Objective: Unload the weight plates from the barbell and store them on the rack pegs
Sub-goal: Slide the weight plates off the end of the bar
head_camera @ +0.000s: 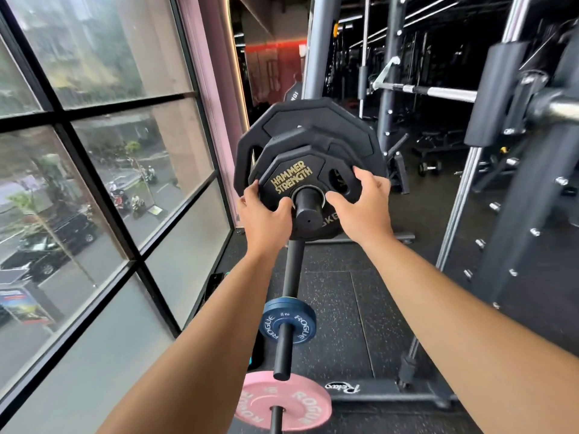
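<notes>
Here, left hand (264,217) and right hand (363,208) grip the front plate (291,180).

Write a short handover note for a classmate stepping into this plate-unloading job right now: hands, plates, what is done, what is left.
Hands: left hand and right hand both grip the small Hammer Strength plate.
Plates: it is the front one of three black plates on a black shaft, with two larger plates behind it.
Done: a blue Rogue plate and a pink Rogue plate sit on lower pegs.
Left: finish moving the gripped plate. Whether it is going on or coming off is unclear.
</notes>
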